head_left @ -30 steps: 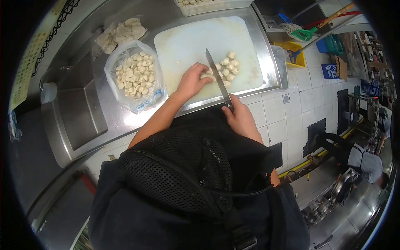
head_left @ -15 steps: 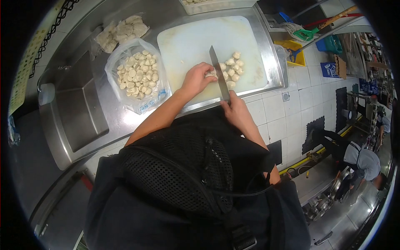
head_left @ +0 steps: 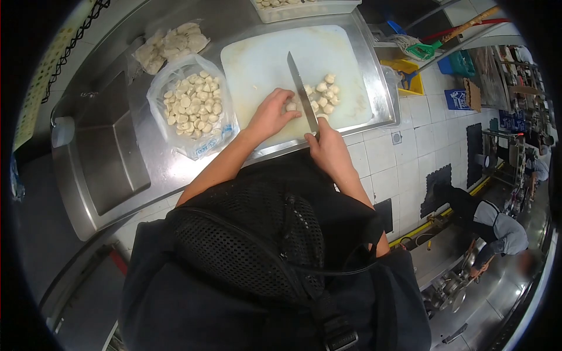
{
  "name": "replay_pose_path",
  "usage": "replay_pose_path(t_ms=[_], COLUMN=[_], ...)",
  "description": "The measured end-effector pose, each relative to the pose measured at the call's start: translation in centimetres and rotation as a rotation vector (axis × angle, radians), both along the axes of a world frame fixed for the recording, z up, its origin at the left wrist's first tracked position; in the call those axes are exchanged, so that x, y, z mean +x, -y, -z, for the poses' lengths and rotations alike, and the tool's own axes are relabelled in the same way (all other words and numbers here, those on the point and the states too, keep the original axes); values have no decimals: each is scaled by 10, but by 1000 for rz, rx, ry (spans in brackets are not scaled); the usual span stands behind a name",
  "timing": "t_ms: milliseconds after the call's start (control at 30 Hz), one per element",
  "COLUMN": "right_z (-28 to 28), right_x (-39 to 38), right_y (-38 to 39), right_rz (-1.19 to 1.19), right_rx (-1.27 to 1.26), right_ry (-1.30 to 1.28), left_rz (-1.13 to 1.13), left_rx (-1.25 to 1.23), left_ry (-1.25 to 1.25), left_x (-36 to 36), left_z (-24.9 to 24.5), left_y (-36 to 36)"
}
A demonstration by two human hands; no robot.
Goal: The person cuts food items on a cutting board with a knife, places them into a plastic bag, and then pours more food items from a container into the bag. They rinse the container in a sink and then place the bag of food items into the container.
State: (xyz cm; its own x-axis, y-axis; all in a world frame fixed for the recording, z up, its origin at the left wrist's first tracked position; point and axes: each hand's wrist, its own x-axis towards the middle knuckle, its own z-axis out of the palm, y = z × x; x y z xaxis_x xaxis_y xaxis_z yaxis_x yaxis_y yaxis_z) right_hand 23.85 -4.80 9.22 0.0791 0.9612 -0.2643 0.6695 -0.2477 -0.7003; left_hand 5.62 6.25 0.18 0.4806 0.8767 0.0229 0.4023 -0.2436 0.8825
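Note:
My right hand (head_left: 329, 151) is closed round the handle of a long kitchen knife (head_left: 302, 93), whose blade points away from me over a white cutting board (head_left: 257, 55). Left of the blade, my left hand (head_left: 271, 116) curls its thumb and fingers around a pale button mushroom (head_left: 291, 107) on the board. Several more whole-looking mushrooms (head_left: 329, 96) lie grouped just right of the knife. A clear plastic bag (head_left: 158, 105) holds a heap of pale mushroom pieces (head_left: 196, 105), left of the board.
Another knotted plastic bag (head_left: 170, 47) of pale food lies at the back left, beyond a steel sink (head_left: 111, 158). A white tub (head_left: 310, 10) stands behind the board. Brooms and a yellow bucket (head_left: 413, 76) are at right. A co-worker (head_left: 497, 222) bends over pots farther right.
The knife has shifted slightly left and away from me. My left fingers have loosened a little around the mushroom, uncovering more of it. The co-worker's arm now reaches toward the pots.

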Motion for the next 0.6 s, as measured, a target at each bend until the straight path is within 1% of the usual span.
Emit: replay_pose_path(t_ms=[100,167,333,400,467,600], right_z=[-4,-4,2,5,6,9], right_x=[-4,-8,-9,-10,-8,-2], right_y=[8,10,11,13,12,8], right_rz=[-45,-67,-107,-160,-175,-240], right_rx=[-17,-21,-31,12,-6,17], right_ry=[17,27,65,132,141,160], left_rz=[-46,-4,-42,-52,-73,-87], left_rx=[0,45,39,30,33,51], left_ry=[8,-70,-38,-55,-11,-27], left_x=[-9,-14,-9,-11,-10,-9], left_z=[0,2,6,8,9,9], left_y=[4,7,9,9,11,13])
